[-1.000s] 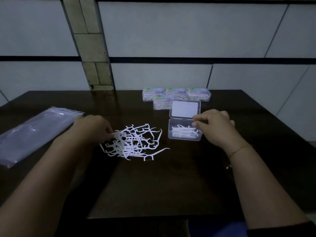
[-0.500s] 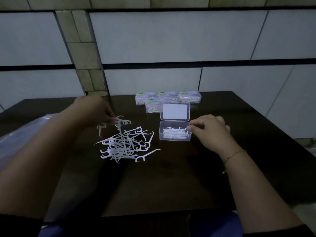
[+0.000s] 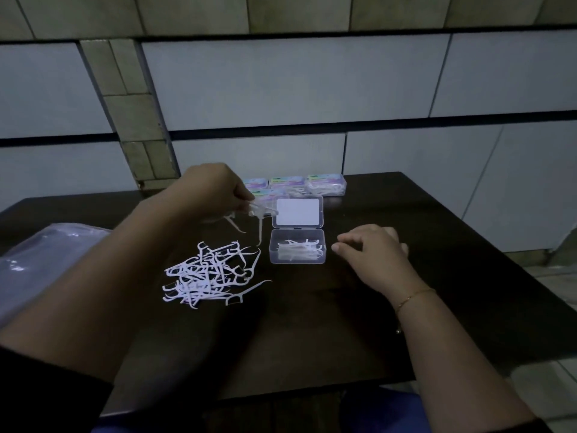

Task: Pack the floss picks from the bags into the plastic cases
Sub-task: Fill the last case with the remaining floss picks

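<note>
A loose pile of white floss picks (image 3: 212, 273) lies on the dark table. Right of it stands an open clear plastic case (image 3: 297, 259) with several picks inside and its lid (image 3: 297, 211) folded back. My left hand (image 3: 215, 190) is raised above the table, left of the lid, and pinches a few floss picks (image 3: 260, 214) that dangle from its fingers. My right hand (image 3: 371, 251) rests just right of the case, fingers loosely curled, holding nothing.
Several filled, closed cases (image 3: 326, 183) with coloured labels sit in a group at the table's far edge. A clear plastic bag (image 3: 40, 260) lies at the left. The table's right edge (image 3: 487, 245) drops to a tiled floor. A wall stands close behind.
My left hand has lifted a few picks out of the pile and carried them up and right toward the open case. My right hand has drawn slightly away from the case's rim.
</note>
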